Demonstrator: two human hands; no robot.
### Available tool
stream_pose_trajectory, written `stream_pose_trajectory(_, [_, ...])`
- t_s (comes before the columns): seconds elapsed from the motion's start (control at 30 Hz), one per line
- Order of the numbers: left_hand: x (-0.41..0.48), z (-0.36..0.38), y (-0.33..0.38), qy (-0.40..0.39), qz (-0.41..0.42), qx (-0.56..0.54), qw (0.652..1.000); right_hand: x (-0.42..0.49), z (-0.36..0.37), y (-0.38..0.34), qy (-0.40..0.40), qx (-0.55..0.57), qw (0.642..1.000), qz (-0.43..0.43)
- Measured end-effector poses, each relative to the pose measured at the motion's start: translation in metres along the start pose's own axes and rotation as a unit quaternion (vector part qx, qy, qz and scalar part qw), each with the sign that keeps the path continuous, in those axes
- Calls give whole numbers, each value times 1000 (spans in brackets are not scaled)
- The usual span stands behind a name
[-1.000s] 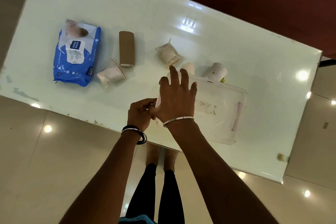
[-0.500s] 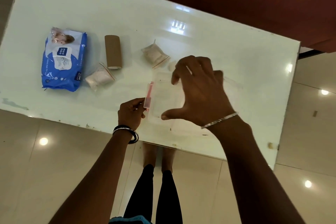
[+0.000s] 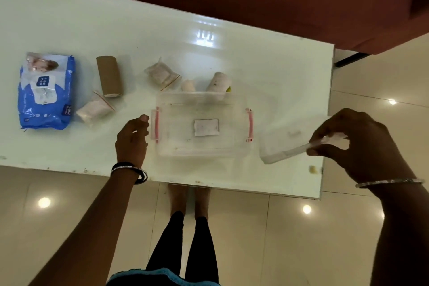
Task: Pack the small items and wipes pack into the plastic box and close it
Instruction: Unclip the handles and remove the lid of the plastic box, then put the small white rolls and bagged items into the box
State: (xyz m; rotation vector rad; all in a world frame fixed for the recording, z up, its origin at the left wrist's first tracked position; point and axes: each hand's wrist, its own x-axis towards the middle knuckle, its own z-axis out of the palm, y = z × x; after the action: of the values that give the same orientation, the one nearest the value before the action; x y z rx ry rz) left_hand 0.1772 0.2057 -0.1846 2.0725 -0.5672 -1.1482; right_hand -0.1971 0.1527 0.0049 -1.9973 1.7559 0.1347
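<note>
- We see the right hand (image 3: 357,144) pinching the clear lid (image 3: 281,146) by its right end, thumb under and fingers over; the lid sits tilted, just right of the plastic box (image 3: 202,146), and we cannot tell whether its lower edge touches the table (image 3: 92,30).
- The left hand (image 3: 132,139) is loosely curled with nothing in it, right beside the box's left pink latch (image 3: 155,126); we cannot tell whether a fingertip touches it.
- The box stands open near the table's front edge, holding only a white label (image 3: 206,127) on its floor. Its right pink latch (image 3: 250,125) faces the lid.
- Just behind the box lie a white roll (image 3: 219,82), tilted, and a smaller white piece (image 3: 188,85) to the roll's left.
- Behind and left of the box is a small clear pouch (image 3: 162,74) with pale contents.
- Further left of the box lies a brown cardboard tube (image 3: 109,79), and a second clear pouch (image 3: 95,110) sits at the tube's near end.
- The blue wipes pack (image 3: 46,90) is the farthest thing left of the box, flat on the table, just beside the second pouch.
</note>
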Motion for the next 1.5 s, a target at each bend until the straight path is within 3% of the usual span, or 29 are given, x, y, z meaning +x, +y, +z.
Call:
stream_pose_trajectory(0.2, [-8,10,3,-13,93,98,991,-2,56,34,185,41,981,52])
stream_pose_trajectory(0.33, [-8,14,5,-17,170,170,971,6,119,52,233,122,962,67])
stream_pose_trajectory(0.6, [0,13,2,-38,222,202,953,8,209,81,147,145,958,198])
stream_pose_trajectory(0.7, [0,13,2,-35,231,209,950,11,224,83,94,106,968,209])
stream_pose_trajectory(0.97, [-1,12,9,-38,213,205,955,23,215,70,41,37,973,223])
stream_pose_trajectory(1.03, [0,13,12,-13,214,191,958,32,202,57,83,80,959,259])
stream_pose_trajectory(1.13, [6,16,26,58,252,172,951,54,176,26,210,179,914,299])
stream_pose_trajectory(1.23, [18,29,53,104,309,189,926,90,155,-3,288,238,893,253])
stream_pose_trajectory(1.33, [36,48,83,59,306,232,921,130,138,-36,327,258,889,190])
stream_pose_trajectory(1.4, [50,65,97,-5,248,310,918,157,132,-57,285,240,908,190])
stream_pose_trajectory(1.5, [65,90,110,-70,135,409,900,189,133,-80,100,206,939,258])
